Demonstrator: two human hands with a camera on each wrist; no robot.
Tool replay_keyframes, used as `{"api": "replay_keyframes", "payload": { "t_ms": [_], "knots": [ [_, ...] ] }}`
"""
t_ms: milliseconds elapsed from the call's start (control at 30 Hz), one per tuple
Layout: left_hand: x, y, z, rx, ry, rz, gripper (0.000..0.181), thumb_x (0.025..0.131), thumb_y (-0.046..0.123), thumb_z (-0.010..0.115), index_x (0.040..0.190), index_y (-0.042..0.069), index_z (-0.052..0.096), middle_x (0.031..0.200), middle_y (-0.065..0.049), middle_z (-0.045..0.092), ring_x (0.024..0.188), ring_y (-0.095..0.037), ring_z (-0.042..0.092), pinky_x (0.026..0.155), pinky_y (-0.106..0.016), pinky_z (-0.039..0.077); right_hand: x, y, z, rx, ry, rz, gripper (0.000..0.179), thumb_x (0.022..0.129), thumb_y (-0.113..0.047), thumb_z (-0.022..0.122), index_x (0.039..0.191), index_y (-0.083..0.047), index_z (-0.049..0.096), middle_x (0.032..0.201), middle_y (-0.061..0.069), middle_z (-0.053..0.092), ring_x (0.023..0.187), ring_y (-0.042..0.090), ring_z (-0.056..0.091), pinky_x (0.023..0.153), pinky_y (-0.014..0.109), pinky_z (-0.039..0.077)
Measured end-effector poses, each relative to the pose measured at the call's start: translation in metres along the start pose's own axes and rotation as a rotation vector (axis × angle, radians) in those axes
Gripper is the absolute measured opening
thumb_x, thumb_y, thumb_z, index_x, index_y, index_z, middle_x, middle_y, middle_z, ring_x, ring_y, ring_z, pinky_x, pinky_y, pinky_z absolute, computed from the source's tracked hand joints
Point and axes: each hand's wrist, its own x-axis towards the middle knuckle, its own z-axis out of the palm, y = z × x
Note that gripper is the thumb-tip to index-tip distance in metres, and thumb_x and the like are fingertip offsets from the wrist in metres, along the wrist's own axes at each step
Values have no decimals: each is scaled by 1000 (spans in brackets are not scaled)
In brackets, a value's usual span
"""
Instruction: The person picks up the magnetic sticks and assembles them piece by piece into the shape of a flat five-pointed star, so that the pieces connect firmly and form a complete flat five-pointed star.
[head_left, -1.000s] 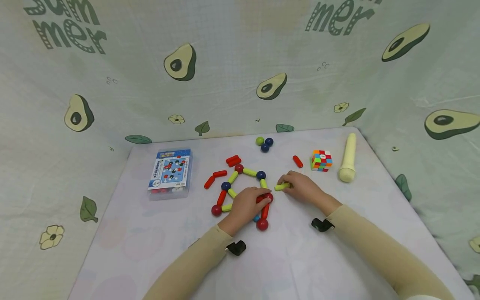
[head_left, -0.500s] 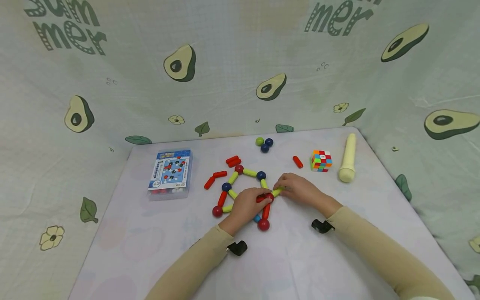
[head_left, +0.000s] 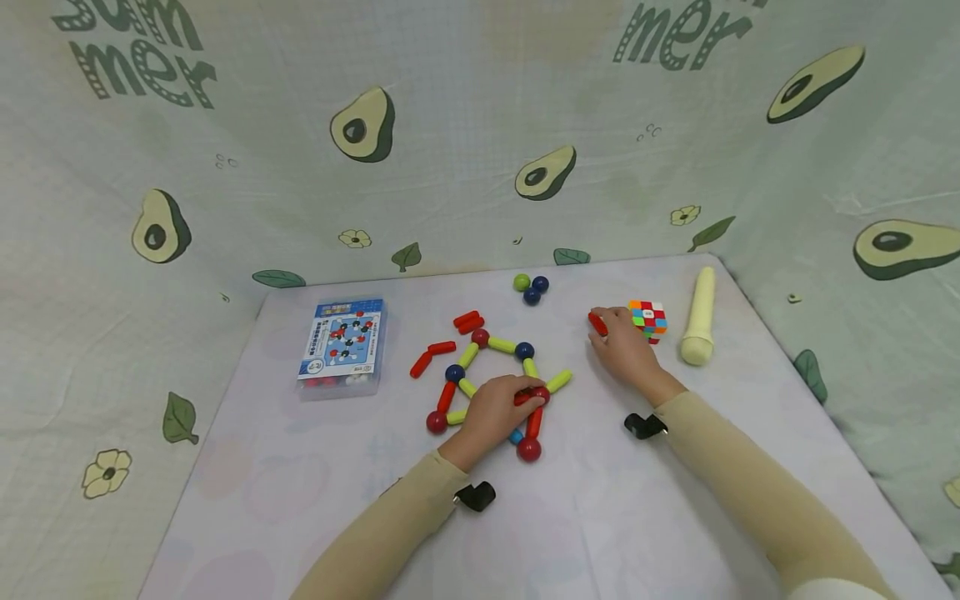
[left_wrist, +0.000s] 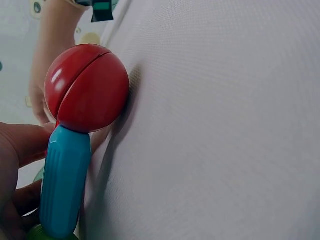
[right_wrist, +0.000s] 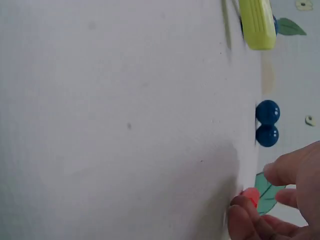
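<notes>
A ball-and-rod model [head_left: 501,343] of red and blue balls with yellow, red and blue rods lies mid-table. My left hand [head_left: 491,417] pinches a red rod [head_left: 522,398] at its right side, beside a red ball; part of the model is hidden under that hand. In the left wrist view, a large red ball [left_wrist: 87,87] joins a blue rod [left_wrist: 65,180] close to the fingers. A yellow rod [head_left: 559,381] sticks out from the model. My right hand [head_left: 624,350] reaches round a loose red rod [right_wrist: 252,196], fingers touching it and thumb apart.
Right of the right hand stand a puzzle cube [head_left: 651,320] and a cream microphone-shaped stick [head_left: 699,317]. Blue balls [head_left: 532,296] and a green ball [head_left: 521,282] sit at the back. Loose red rods [head_left: 468,321] and a boxed set [head_left: 341,346] lie left.
My right hand attached the yellow rod to the model's right side, let go, and moved back and right to the loose red rod. The left hand has stayed in place.
</notes>
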Motion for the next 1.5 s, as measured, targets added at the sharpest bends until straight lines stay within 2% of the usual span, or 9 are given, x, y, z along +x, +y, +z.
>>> {"api": "replay_keyframes", "payload": {
  "t_ms": [133, 233, 433, 600, 767, 933, 1267, 1500],
  "knots": [
    [0, 0, 0, -7, -2, -4, 36, 95, 41, 71, 130, 29, 71, 107, 9, 71, 89, -8, 58, 74, -19, 49, 8, 5, 6, -17, -11, 54, 57, 102, -22, 58, 153, -2, 39, 142, 30, 41, 112, 43, 53, 94, 58, 50],
    [-1, 1, 0, -7, -3, -7, 36, 95, 41, 71, 130, 30, 71, 106, 9, 70, 88, -8, 58, 74, -19, 49, 12, 5, 11, -36, -9, 69, 56, 102, -23, 59, 151, -3, 40, 138, 29, 44, 107, 42, 53, 91, 58, 51],
    [0, 0, 0, -2, 1, -3, 36, 96, 41, 71, 130, 29, 71, 109, 9, 71, 91, -8, 60, 77, -20, 51, 12, 2, 13, -73, 9, 6, 43, 100, -18, 64, 140, -8, 52, 120, 24, 54, 94, 37, 57, 83, 51, 54],
    [0, 0, 0, 9, 5, -2, 36, 96, 42, 71, 129, 29, 71, 110, 8, 71, 92, -9, 61, 78, -21, 52, 8, -8, 11, -76, -107, -102, 40, 99, -19, 67, 137, -13, 58, 106, 15, 59, 87, 29, 57, 77, 42, 53],
    [0, -1, 0, 17, 4, -2, 36, 95, 42, 71, 129, 28, 71, 109, 9, 71, 91, -8, 60, 78, -21, 51, 1, -24, 10, 13, -230, -214, 38, 98, -18, 68, 135, -12, 61, 105, 10, 62, 89, 25, 57, 80, 40, 53],
    [1, -1, 0, 14, -3, 6, 36, 96, 42, 71, 129, 28, 71, 107, 9, 71, 89, -8, 60, 76, -21, 50, -1, -35, 13, 83, -282, -255, 29, 99, -17, 66, 128, -14, 64, 103, 4, 66, 89, 21, 57, 80, 36, 51],
    [2, -1, 0, 9, -4, 10, 36, 96, 42, 71, 129, 27, 72, 106, 8, 71, 88, -8, 59, 75, -21, 49, 5, -35, 14, 100, -285, -235, 25, 101, -23, 64, 123, -13, 67, 104, 3, 66, 94, 21, 59, 85, 38, 53],
    [2, -1, 1, 11, -7, -1, 36, 96, 42, 71, 129, 28, 71, 110, 8, 72, 92, -9, 61, 78, -22, 52, 30, -28, 11, 125, -217, -167, 39, 103, -26, 61, 139, -10, 57, 122, 11, 63, 107, 27, 59, 93, 43, 53]
  ]
}}
